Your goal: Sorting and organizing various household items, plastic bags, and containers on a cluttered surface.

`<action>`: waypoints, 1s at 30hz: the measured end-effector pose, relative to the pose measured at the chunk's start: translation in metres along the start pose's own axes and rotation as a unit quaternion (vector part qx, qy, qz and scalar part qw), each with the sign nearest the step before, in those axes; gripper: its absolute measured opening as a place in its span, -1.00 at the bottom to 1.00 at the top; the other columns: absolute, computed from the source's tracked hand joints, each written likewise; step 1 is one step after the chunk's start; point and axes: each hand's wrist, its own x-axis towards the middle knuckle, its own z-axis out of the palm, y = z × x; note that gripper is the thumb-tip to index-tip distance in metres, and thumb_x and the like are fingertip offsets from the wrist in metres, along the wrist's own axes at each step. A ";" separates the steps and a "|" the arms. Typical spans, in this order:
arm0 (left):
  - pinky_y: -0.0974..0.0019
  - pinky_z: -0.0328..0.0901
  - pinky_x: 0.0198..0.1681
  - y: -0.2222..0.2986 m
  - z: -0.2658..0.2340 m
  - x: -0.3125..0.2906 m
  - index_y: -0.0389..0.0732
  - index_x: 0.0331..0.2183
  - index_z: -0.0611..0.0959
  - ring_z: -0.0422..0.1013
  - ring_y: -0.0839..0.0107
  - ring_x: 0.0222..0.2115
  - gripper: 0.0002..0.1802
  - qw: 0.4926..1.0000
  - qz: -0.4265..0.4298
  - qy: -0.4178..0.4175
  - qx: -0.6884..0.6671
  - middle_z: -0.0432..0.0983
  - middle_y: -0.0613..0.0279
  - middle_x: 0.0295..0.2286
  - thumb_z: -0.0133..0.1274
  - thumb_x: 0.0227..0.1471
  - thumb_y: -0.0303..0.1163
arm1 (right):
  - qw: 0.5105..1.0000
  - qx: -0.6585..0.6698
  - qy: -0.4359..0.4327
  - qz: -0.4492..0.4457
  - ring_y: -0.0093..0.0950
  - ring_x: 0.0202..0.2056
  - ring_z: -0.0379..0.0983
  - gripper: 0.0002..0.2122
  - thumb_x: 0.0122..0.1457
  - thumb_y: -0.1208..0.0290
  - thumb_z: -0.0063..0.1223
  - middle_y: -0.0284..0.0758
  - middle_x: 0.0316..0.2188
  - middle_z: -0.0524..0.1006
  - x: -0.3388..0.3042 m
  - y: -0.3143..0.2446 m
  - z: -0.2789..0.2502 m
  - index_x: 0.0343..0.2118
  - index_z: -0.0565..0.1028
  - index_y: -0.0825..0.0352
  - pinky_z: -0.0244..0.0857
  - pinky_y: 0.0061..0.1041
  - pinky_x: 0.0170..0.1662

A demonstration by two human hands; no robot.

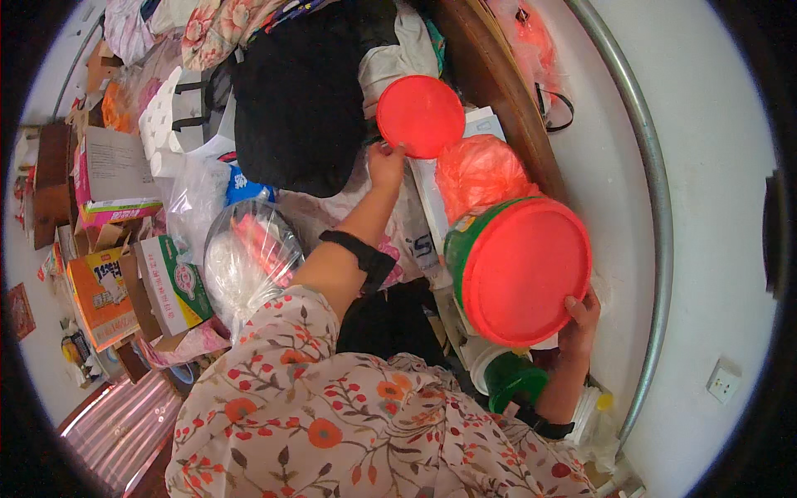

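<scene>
My left hand [386, 164] reaches out to a small round red lid [421, 116], its fingers closed at the lid's lower left edge. Whether a tub sits under that lid is hidden. On the right, my right hand [581, 322] grips the lower right rim of a green bucket [456, 253] with a large red lid [529, 270]. The bucket is tilted so its lid faces me. Between the two lids lies a crumpled red plastic bag [484, 176], touching the bucket's upper side.
A black cloth [299, 95] lies left of my left hand. Filled clear plastic bags [253, 249] and cardboard boxes [174, 282] crowd the left side. A green tub [513, 380] stands below the bucket. A brown wooden board [498, 75] and a metal pipe [656, 183] run along the right.
</scene>
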 end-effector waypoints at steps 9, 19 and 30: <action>0.43 0.26 -0.48 0.042 -0.017 -0.009 -0.23 -0.31 0.42 0.32 0.49 -0.50 -0.68 0.985 -0.064 -0.156 -0.020 0.40 0.31 -0.46 0.13 -0.15 -0.36 | 0.998 0.016 0.004 0.063 -0.43 -0.18 0.36 -0.42 -0.27 0.40 0.25 -0.24 -0.21 0.43 -0.014 0.002 0.036 -0.11 0.34 0.53 0.19 -0.48 -0.06; 0.34 0.34 -0.31 0.108 -0.108 -0.057 -0.20 -0.25 0.36 0.35 0.45 -0.34 -0.72 0.957 0.003 -0.032 -0.290 0.37 0.26 -0.34 -0.03 -0.09 -0.49 | 0.994 0.032 0.061 0.085 -0.46 -0.27 0.40 -0.43 -0.17 0.39 0.22 -0.22 -0.23 0.43 -0.006 0.004 0.048 -0.06 0.30 0.51 0.34 -0.55 -0.29; 0.31 0.21 -0.04 0.130 -0.170 -0.098 -0.28 -0.10 0.39 0.33 0.39 -0.14 -0.67 0.867 -0.019 -0.343 -0.362 0.39 0.17 -0.16 -0.20 0.07 -0.41 | 0.997 0.004 0.075 0.031 -0.51 -0.36 0.43 -0.56 -0.12 0.38 0.19 -0.30 -0.35 0.46 -0.029 0.036 0.076 -0.15 0.38 0.45 0.37 -0.57 -0.39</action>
